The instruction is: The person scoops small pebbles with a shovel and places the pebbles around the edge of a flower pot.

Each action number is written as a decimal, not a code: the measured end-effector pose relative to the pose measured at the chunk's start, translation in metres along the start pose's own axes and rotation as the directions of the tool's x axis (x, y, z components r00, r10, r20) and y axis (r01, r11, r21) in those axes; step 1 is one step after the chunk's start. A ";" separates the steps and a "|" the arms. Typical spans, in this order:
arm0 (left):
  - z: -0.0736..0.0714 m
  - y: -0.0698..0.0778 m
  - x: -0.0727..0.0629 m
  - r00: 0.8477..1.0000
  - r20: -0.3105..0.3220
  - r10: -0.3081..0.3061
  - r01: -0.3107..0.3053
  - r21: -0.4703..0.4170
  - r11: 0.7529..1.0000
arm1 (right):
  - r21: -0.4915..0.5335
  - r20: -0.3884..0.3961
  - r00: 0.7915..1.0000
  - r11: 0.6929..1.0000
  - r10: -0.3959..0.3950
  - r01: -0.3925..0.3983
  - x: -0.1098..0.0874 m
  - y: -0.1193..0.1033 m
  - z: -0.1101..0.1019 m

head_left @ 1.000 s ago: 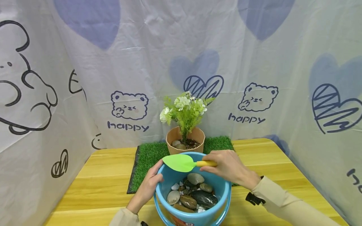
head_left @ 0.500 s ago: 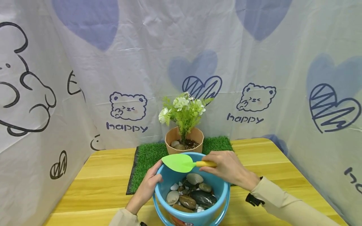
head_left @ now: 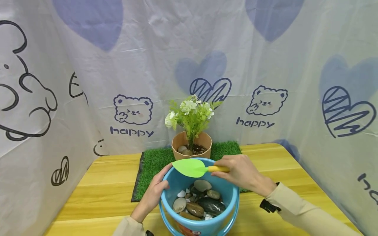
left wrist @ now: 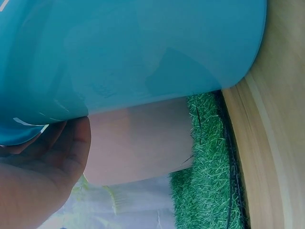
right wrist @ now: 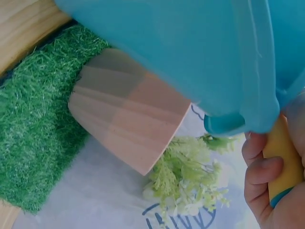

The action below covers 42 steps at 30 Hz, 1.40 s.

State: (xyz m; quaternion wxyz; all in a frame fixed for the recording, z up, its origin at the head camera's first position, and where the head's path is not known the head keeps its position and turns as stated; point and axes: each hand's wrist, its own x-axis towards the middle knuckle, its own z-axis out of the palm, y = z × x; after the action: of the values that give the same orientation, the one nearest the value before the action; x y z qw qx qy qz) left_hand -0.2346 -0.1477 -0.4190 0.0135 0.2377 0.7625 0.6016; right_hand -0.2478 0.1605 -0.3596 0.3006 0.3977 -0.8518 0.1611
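Yellow handle (head_left: 218,168) clamped in our right hand (head_left: 241,169), we hold the green trowel (head_left: 190,167) leftward from that grip over the far part of the bucket (head_left: 214,226), its tip just beside our left hand (head_left: 153,192), which clasps the bucket's rim (head_left: 235,196). Below both grips, stones (head_left: 195,208) sit in the bucket, and the flower pot (right wrist: 128,107) stands beyond. If we twist the right grip, we could knock the trowel against our left hand; if our left clasp slackens, the bucket might shift.
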 end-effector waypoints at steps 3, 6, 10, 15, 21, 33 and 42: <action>-0.001 0.001 0.001 1.000 0.005 -0.031 0.031 -0.011 0.999 | -0.011 0.014 1.000 1.000 0.008 -0.008 -0.001 0.002 -0.005; -0.001 0.002 0.002 0.999 0.001 -0.049 0.049 -0.018 0.999 | -0.012 0.038 0.999 1.000 0.015 -0.014 -0.002 0.005 -0.009; 0.000 0.002 0.002 0.999 -0.012 -0.044 0.044 0.002 0.999 | -0.012 0.055 0.998 1.000 0.015 -0.015 -0.001 0.006 -0.013; 0.000 0.002 0.002 0.999 -0.020 -0.046 0.046 0.009 0.999 | -0.013 0.083 0.996 1.000 0.016 -0.015 0.000 0.006 -0.016; 0.000 0.002 0.003 0.999 -0.010 -0.044 0.044 0.002 0.999 | -0.019 0.129 0.991 1.000 0.020 -0.017 -0.002 0.006 -0.016; 0.000 0.002 0.002 0.999 -0.007 -0.047 0.046 -0.017 0.999 | -0.067 0.209 0.978 0.998 -0.004 0.018 0.003 0.009 -0.027; 0.000 0.002 0.002 0.999 -0.001 -0.042 0.042 -0.021 0.999 | -0.069 0.317 0.948 0.997 -0.015 0.039 0.014 0.005 -0.041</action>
State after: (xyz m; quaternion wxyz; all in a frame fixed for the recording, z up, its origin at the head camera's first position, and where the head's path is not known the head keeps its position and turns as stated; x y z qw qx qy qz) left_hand -0.2363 -0.1469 -0.4168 0.0281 0.2211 0.7611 0.6091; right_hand -0.2434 0.1763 -0.3194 0.1769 0.4186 -0.8888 0.0595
